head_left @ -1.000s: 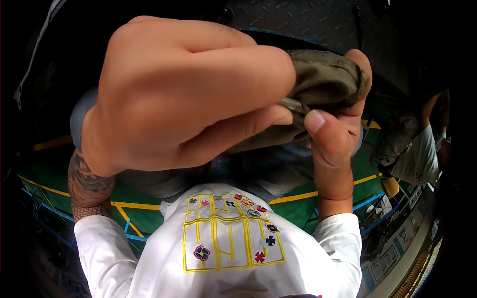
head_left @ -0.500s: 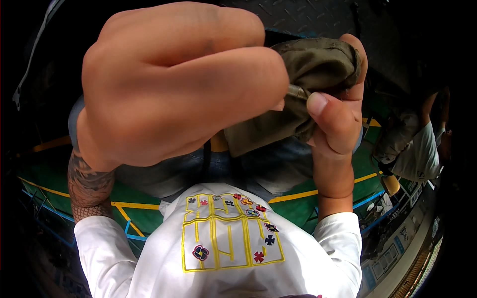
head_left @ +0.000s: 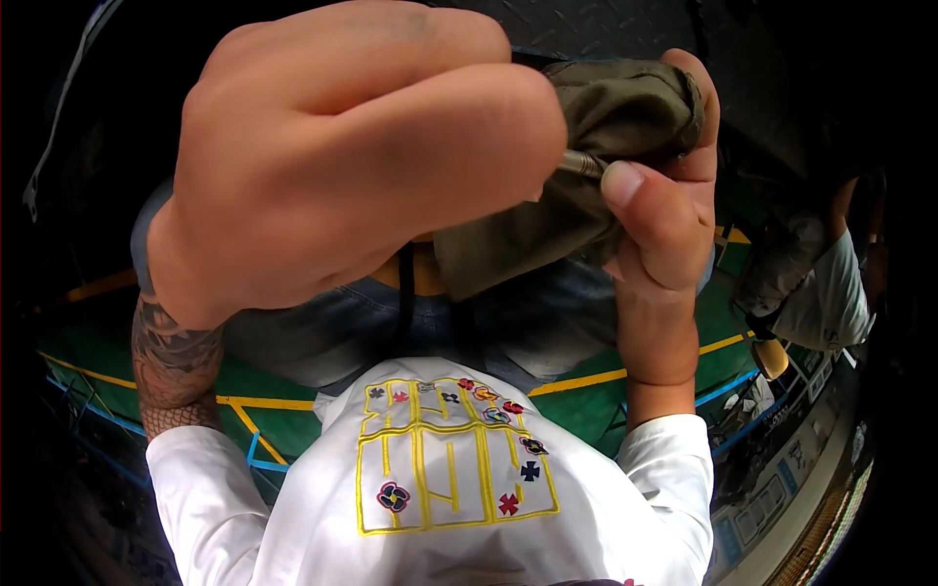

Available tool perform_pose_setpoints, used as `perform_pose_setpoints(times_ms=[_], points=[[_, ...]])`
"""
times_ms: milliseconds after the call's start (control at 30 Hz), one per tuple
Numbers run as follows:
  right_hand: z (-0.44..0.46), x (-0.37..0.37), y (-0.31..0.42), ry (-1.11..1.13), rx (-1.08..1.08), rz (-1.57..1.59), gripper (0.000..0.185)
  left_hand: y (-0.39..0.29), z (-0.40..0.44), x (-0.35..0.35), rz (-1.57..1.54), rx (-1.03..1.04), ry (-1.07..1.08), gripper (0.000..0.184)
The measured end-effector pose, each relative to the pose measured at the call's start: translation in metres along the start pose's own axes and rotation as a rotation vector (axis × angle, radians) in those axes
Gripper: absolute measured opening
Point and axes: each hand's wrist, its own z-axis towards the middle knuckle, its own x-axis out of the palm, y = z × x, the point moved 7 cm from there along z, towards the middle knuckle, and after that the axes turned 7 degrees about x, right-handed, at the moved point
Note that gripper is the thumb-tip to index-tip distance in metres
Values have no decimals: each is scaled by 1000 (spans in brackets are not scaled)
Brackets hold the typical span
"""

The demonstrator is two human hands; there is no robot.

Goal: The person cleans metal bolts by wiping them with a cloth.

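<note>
Large and close to the camera, my left hand [head_left: 362,166] is closed, its fingers curled in. From its fingertips comes a slim metal rod with ring grooves [head_left: 582,163], most of it hidden by the hand. My right hand [head_left: 669,210] is closed round a folded olive-green cloth [head_left: 523,244], its fingers behind the cloth. The right thumb presses the rod's other end against the cloth. What that end looks like is hidden under the thumb.
Below the hands are my legs in jeans [head_left: 322,327]. Yellow lines mark the green floor [head_left: 576,405]. Dark patterned metal plate [head_left: 606,29] lies beyond the hands. Another person [head_left: 826,283] is at the right, near blue-edged racks. A strap or cable [head_left: 63,107] hangs at upper left.
Both hands have risen slightly with the cloth. A longer stretch of the metal rod shows between the left fingertips and the right thumb. The grips look the same.
</note>
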Motion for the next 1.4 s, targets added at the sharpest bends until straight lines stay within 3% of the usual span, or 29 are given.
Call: perform_pose_setpoints(times_ms=[100,300,600,733,900,1133,1400], points=[[1,2,0,37,0,17,73,4,-3,1,-23,-12,135,31],[-1,7,-1,32,-7,7,72,1,-1,1,8,-27,175,31],[9,15,4,14,7,93,64,9,-5,2,-81,-11,96,34],[10,17,3,59,33,126,63,4,-1,4,-74,46,-37,35],[7,18,3,89,46,55,64,5,-9,6,-65,25,112,37],[-1,17,1,-53,33,19,69,3,-11,8,-91,45,88,37],[-4,24,0,-26,13,-26,72,0,-14,6,-58,39,124,36]])
